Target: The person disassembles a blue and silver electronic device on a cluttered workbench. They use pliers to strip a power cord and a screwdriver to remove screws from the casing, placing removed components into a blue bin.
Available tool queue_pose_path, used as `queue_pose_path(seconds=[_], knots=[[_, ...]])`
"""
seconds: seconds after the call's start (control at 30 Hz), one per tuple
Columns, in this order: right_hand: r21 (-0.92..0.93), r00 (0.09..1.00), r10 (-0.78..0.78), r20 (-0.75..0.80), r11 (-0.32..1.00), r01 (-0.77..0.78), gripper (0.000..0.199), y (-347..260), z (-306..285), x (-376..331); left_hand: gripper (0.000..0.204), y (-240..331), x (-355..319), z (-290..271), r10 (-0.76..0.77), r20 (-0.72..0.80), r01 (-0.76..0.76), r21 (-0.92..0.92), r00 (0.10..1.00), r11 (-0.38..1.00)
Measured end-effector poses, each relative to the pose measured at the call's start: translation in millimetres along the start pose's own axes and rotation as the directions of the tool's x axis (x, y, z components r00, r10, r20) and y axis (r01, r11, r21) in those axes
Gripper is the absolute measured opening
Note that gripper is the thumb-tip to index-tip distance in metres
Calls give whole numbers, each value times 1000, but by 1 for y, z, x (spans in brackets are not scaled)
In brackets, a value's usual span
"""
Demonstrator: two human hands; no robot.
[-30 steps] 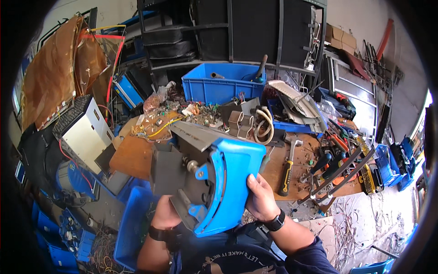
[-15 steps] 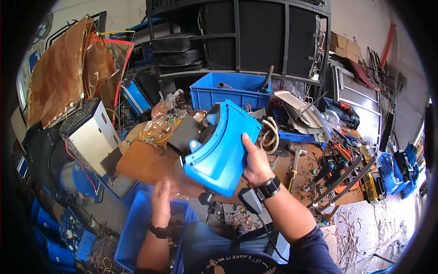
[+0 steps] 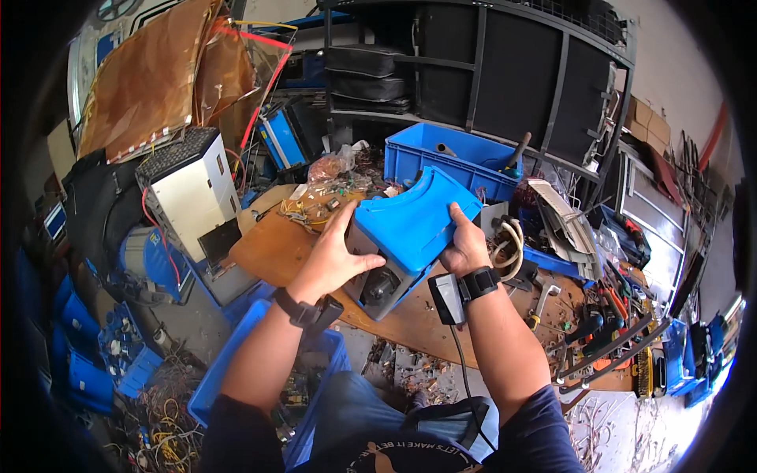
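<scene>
A blue-topped plastic device housing (image 3: 416, 221) with a curved notch in its upper edge is held above the workbench. On its grey near side a dark round part (image 3: 382, 285) sticks out. My right hand (image 3: 468, 243) grips the right edge, thumb on the blue face. Against the left side rests my left hand (image 3: 330, 256), thumb near the dark part and fingers along the edge; its fingertips are partly hidden behind the housing. Both wrists wear black bands, and a black box with a cable (image 3: 447, 299) sits by the right one.
The brown workbench (image 3: 272, 248) carries scraps, a coiled pale hose (image 3: 509, 244) and a hammer-like tool (image 3: 542, 303). Several hand tools lie at its right. Behind stands a blue crate (image 3: 410, 162); a blue bin (image 3: 213, 390) is below my left arm. A white-sided case (image 3: 193, 185) stands left.
My left hand has come up from over the bin onto the housing's left side. The housing has turned, bringing its near side with the dark part into view. The view has shifted left.
</scene>
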State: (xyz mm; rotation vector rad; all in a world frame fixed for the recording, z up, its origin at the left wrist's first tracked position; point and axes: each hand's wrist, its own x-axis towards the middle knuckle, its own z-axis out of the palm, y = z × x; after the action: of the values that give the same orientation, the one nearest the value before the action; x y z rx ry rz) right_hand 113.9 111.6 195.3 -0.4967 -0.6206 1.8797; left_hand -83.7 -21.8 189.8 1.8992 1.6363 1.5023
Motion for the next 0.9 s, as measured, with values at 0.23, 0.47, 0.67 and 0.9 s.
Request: queue_pose_path(seconds=[0.23, 0.47, 0.67, 0.9], knots=[[-176, 991, 61, 119, 984, -40, 33, 8, 9, 22, 95, -28, 18, -21, -110, 164, 148, -239, 980, 960], [-328, 973, 164, 161, 939, -103, 36, 2, 20, 2, 90, -39, 6, -20, -84, -1, 83, -146, 996, 986], [-513, 941, 283, 187, 845, -152, 30, -8, 18, -3, 95, -40, 6, -21, -61, 7, 61, -151, 998, 987], [-557, 948, 264, 179, 821, -124, 26, -6, 21, -1, 97, -60, 0, -15, 24, -97, -31, -74, 995, 997]])
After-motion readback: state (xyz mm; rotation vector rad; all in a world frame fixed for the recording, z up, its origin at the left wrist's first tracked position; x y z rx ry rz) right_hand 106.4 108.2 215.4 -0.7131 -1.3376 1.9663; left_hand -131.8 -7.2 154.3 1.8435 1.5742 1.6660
